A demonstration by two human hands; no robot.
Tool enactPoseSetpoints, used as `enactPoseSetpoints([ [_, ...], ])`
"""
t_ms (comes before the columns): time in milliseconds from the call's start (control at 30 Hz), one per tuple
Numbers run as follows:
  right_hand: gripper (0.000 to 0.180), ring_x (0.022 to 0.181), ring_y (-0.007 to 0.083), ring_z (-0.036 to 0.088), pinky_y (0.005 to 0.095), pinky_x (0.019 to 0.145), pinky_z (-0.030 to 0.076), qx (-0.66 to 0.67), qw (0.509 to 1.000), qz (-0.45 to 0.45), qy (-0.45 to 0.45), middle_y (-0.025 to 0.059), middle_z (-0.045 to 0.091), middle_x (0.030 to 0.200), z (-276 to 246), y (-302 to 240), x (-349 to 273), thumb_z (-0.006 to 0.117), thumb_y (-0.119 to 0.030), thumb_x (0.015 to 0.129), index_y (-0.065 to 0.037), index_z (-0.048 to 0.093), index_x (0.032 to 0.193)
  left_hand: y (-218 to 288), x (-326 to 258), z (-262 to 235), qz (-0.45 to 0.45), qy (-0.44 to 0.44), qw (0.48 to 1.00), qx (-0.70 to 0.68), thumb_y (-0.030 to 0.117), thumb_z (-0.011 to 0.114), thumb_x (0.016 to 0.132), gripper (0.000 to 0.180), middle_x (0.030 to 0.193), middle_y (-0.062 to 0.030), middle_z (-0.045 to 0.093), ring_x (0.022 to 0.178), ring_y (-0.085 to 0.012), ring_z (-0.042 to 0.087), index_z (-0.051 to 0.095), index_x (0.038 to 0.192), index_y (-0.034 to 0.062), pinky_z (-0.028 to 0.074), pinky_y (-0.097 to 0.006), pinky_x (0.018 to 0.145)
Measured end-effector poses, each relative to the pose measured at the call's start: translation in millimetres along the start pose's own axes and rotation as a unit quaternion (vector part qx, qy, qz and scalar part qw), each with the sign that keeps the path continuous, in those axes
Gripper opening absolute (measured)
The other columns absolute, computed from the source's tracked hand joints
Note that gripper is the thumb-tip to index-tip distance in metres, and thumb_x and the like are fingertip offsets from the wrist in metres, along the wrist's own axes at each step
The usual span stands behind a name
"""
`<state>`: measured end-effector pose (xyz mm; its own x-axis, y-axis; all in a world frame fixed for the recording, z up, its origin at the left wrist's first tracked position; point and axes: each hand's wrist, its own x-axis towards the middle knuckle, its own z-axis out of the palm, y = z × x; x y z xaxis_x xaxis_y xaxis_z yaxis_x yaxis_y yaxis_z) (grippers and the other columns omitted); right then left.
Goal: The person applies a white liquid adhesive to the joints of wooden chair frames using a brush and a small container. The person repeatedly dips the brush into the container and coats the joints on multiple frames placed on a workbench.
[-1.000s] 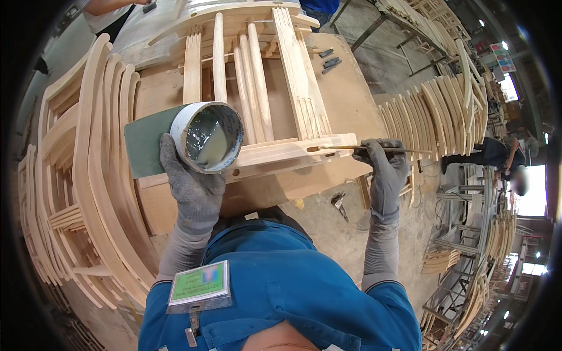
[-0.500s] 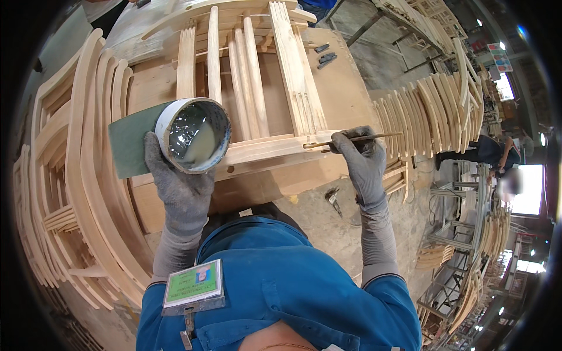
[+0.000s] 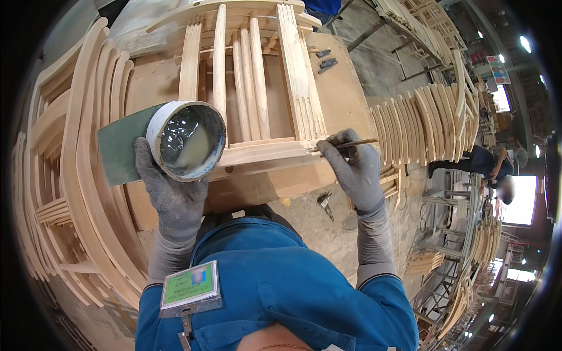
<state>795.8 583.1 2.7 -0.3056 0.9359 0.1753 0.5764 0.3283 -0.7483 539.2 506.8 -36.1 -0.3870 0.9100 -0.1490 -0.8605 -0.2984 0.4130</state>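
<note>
My left hand (image 3: 178, 202), in a grey glove, is closed round a round white tub (image 3: 157, 130) holding cloudy, whitish liquid. A dark green sheet (image 3: 119, 151) is held flat against the tub's left side. In the gloved fingers of my right hand (image 3: 356, 172) a thin brown stick (image 3: 362, 142) is pinched; I cannot tell whether it has bristles. Its left end is at the near right corner of a pale wooden chair frame (image 3: 254, 151), where the rail meets a slotted upright (image 3: 300, 88). The tub hangs above the near left part of this frame.
Several curved chair frames (image 3: 79, 158) stand stacked on the left. Brown cardboard (image 3: 345, 96) covers the table, with small dark pieces (image 3: 326, 64) on it. A tool (image 3: 325, 206) lies on the floor. Rows of wooden parts (image 3: 413, 126) and another person (image 3: 481, 162) are at right.
My right hand has moved left with the stick, nearer the upright's joint. The left hand and tub have shifted slightly left and down. The whole view has moved a little.
</note>
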Motion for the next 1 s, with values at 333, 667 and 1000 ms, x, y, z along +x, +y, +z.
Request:
enactPoseSetpoints([
  [333,0.015,0.065,0.0117,0.06,0.0241,0.058,0.047,0.147,0.984,0.097,0.04,0.0074,0.06,0.068,-10.0,17.8,-0.1,0.066,-0.01,0.083,0.003,0.057,0.083,-3.7,-3.6,8.0,0.001,0.014,1.0,0.017,0.046,0.044,0.093,0.048,0.118,-0.0087,0.056,0.109,-0.0212,0.056,0.046,0.125,0.0101,0.053,-0.036,0.087],
  [667,0.011,0.076,0.0166,0.064,0.0267,0.072,0.055,0.308,0.927,0.161,0.139,0.0135,0.064,0.083,-26.4,28.1,-24.9,0.063,0.002,0.081,0.005,0.058,0.091,-25.9,-8.4,11.6,-0.09,-0.016,0.995,0.027,0.043,0.042,0.094,0.046,0.121,-0.0085,0.054,0.113,-0.0212,0.052,0.045,0.125,0.0086,0.045,-0.038,0.096],
  [1000,0.013,0.076,0.0187,0.065,0.0295,0.071,0.056,0.309,0.913,0.128,0.233,0.0153,0.065,0.084,-30.8,7.3,-30.7,0.066,0.004,0.078,0.005,0.057,0.089,-61.0,-6.2,26.9,-0.177,-0.03,0.975,0.133,0.041,0.043,0.095,0.046,0.123,-0.007,0.051,0.114,-0.0192,0.051,0.041,0.128,0.0079,0.045,-0.034,0.097],
])
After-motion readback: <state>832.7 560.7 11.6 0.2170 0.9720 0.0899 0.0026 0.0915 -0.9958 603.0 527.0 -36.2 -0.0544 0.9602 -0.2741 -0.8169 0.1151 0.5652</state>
